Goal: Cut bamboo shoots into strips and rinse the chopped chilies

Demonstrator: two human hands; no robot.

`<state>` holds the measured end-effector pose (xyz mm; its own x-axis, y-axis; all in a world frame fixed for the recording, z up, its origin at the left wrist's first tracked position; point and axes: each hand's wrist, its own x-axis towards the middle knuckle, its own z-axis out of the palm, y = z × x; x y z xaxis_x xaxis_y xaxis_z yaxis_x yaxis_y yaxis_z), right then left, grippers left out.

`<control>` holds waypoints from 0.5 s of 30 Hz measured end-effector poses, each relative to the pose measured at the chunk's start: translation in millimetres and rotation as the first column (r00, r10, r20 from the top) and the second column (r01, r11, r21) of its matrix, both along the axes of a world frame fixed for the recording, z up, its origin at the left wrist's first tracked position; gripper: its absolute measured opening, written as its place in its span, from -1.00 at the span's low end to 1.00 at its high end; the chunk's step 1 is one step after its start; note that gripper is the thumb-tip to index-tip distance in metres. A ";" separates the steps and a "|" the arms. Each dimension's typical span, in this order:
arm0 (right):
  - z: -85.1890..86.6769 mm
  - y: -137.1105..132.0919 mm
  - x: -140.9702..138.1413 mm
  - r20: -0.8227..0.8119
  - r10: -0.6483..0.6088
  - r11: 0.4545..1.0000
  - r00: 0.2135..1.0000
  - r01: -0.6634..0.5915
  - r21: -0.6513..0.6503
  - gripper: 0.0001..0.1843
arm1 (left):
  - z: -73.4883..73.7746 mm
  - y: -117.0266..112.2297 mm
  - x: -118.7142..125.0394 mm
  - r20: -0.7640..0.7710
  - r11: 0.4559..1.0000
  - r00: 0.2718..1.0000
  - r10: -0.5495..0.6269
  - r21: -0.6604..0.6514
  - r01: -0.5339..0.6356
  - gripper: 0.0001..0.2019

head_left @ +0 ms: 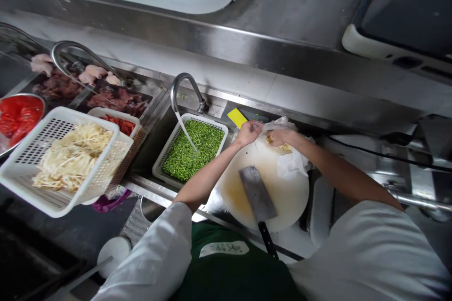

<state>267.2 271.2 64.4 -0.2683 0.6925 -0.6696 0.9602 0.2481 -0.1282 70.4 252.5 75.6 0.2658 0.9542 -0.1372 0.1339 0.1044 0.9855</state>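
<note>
At the far side of the round white chopping board (229, 174), my left hand (250, 132) is closed on the edge of a clear plastic bag (282, 123). Just right of it, my right hand (279, 137) is at the bag's mouth, its fingers curled around small yellowish-brown food pieces. More pale yellow strips (285, 148) show beneath that hand; their kind is not clear. Crumpled white plastic (291, 165) hangs over the board's right side. A cleaver (257, 193) lies flat on the board, its black handle pointing toward my apron.
Left of the board, water runs from a tap (175, 89) into a basket of chopped greens (194, 150). Further left are a basket of enoki mushrooms (70, 160), a bowl of tomatoes (21, 117) and raw meat (116, 101) in sinks. A metal shelf (247, 40) overhangs the back.
</note>
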 end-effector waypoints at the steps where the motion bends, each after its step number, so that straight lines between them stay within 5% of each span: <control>1: 3.9 -3.1 3.5 0.006 0.022 1.000 1.000 -0.022 -0.010 -0.55 | 0.8 -1.1 2.3 0.017 1.000 1.000 -0.010 0.001 0.010 -0.84; 5: 17.4 -11.4 13.2 0.081 0.128 0.990 0.988 -0.132 0.044 -0.32 | 5.3 -3.4 9.5 0.047 0.999 0.998 -0.036 0.009 0.036 -0.87; 11: 17.8 -14.9 11.6 0.186 0.078 0.997 0.979 -0.082 0.011 -0.55 | 8.0 -4.6 10.8 -0.005 0.999 0.999 -0.044 0.028 0.044 -0.85; 15: 15.1 -17.1 10.8 0.202 0.031 1.000 0.979 -0.029 -0.009 -0.45 | 3.1 -8.6 8.8 -0.058 0.998 0.997 -0.059 0.017 0.060 -0.82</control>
<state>278.0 254.1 79.5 -0.1478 0.6818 -0.7164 0.9586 0.2770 0.0659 79.2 243.9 78.7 0.3143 0.9395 -0.1359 0.1956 0.0760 0.9777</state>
